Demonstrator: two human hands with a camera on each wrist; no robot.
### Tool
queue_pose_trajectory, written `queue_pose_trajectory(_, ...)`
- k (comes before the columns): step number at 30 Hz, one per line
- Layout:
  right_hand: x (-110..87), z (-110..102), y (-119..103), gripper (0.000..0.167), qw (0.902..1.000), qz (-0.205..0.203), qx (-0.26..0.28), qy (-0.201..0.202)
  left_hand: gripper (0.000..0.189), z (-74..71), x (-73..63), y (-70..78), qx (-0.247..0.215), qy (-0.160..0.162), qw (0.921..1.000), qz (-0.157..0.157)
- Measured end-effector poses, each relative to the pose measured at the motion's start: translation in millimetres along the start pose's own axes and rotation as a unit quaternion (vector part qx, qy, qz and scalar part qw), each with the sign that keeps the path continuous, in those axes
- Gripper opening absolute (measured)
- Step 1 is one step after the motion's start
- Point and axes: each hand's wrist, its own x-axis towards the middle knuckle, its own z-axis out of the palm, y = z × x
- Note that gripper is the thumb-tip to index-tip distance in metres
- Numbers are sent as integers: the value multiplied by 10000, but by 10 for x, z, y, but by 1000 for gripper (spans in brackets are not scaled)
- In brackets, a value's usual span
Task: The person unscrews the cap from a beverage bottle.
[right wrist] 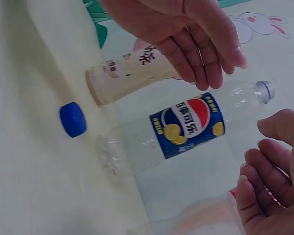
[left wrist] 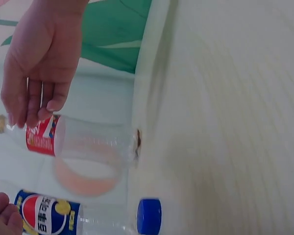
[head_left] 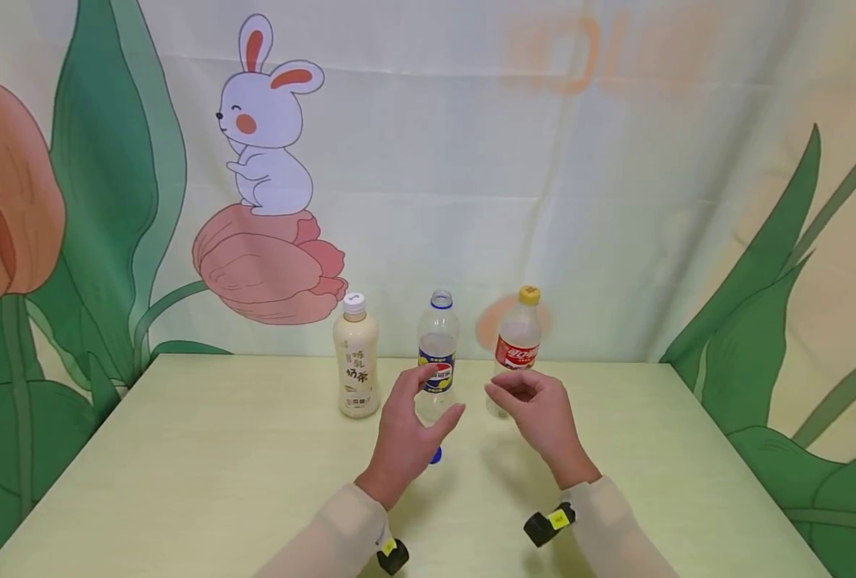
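An uncapped clear bottle with a blue Pepsi label (head_left: 442, 379) stands upright in the middle of the table. Its blue cap (right wrist: 73, 119) lies on the table in front of it, partly hidden by my left hand in the head view. My left hand (head_left: 408, 425) hovers before this bottle, thumb and fingers spread apart, holding nothing. To the right, my right hand (head_left: 544, 413) hangs in front of a red-labelled cola bottle (head_left: 518, 349) with a yellow cap. Its fingers are loosely bent, and nothing shows between them.
A cream-coloured milk tea bottle (head_left: 356, 361) with a white cap stands upright left of the Pepsi bottle. Behind the pale table (head_left: 204, 457) hangs a printed cloth (head_left: 413, 160) with a rabbit and tulips, close behind the bottles.
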Motion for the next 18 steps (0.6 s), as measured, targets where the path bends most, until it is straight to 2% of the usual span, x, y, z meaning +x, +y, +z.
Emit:
queue_pose_trajectory(4, 22, -77, -18, 24, 9991, -142, 232, 330, 58, 100, -23, 76, -163, 14, 9989, 447)
queue_pose_trajectory(7, 33, -138, -28, 28, 9976, -193, 355, 555, 55, 200, -27, 108, -217, -63, 9977, 643)
queue_pose_trajectory(12, 77, -211, -102, 31, 9933, -397, 658, 858, 53, 350, 4, 114, -369, -201, 9970, 649)
queue_pose_trajectory(18, 219, -280, -142, 35, 9833, -646, 947, 1416, 55, 507, 97, 101, -546, -358, 9973, 340)
